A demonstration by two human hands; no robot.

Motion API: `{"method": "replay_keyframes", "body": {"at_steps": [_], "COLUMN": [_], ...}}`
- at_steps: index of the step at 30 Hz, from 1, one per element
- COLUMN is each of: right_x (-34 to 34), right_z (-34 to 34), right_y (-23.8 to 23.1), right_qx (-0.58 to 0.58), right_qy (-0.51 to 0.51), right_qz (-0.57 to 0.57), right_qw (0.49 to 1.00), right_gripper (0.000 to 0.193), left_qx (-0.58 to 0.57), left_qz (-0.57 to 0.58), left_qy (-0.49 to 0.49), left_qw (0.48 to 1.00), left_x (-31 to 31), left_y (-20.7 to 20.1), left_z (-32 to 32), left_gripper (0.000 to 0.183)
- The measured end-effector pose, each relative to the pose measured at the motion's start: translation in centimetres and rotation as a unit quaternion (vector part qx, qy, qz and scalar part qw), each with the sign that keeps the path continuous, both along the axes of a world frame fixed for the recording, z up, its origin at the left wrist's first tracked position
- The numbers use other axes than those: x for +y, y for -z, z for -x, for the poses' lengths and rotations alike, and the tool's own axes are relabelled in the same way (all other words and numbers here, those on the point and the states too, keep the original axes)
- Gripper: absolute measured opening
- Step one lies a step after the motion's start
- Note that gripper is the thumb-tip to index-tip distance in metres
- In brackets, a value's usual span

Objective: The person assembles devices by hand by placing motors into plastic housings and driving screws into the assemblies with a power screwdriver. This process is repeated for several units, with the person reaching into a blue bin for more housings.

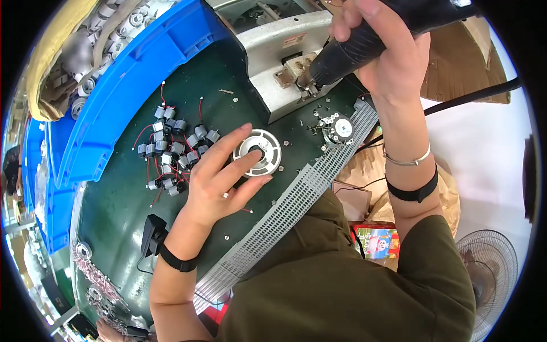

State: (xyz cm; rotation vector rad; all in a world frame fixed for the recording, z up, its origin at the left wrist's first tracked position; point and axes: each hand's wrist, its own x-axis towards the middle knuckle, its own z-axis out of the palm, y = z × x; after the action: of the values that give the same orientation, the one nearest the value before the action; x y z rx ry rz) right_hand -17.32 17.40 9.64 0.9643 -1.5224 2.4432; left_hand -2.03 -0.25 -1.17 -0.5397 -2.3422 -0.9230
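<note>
On the green desk (228, 251), near the middle, lies a round white plastic wheel (276, 153). The left hand (221, 181) is over it with its fingers spread apart. One fingertip is at the middle of the wheel, and the thumb is just by the near edge.

Up high on the right, the right hand (399, 65) is wrapped tight around a fat black tool (348, 58). The tip of the tool is down at the little metal block on the front of a silver machine (266, 54).

To the left of the wheel is a messy pile of small gray motors (177, 148) with thin red wires. To the right sits a round metal piece (342, 130) with tiny screws on and around it. A long gray strip full of holes (292, 207) runs along the near edge. A big blue bin (126, 85) stands at the far left.
</note>
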Motion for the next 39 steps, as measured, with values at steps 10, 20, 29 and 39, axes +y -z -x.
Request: {"method": "replay_keyframes", "body": {"at_steps": [10,20,29,39], "right_x": [-0.5,-1.4,-2.9,-3.7], "right_z": [-2.0,-2.9,-3.7,-3.9], "right_y": [0.1,-2.4,-1.6,-0.7], "right_qx": [-0.001,0.118,0.086,0.042], "right_qy": [0.038,-0.142,-0.186,-0.214], "right_qz": [-0.036,-0.044,-0.042,-0.036], "right_qw": [0.999,0.982,0.978,0.975], "right_gripper": [0.044,0.050,0.050,0.050], "left_qx": [-0.004,-0.002,0.008,-0.025], "left_qz": [-0.009,-0.026,-0.035,-0.040], "left_qy": [-0.003,-0.023,-0.005,0.000], "left_qw": [1.000,0.999,0.999,0.999], "left_x": [0.0,0.3,0.4,0.3], "left_y": [0.2,0.0,0.1,-0.3], "left_z": [-0.3,-0.4,-0.4,-0.5], "left_gripper": [0.036,0.035,0.032,0.033]}}
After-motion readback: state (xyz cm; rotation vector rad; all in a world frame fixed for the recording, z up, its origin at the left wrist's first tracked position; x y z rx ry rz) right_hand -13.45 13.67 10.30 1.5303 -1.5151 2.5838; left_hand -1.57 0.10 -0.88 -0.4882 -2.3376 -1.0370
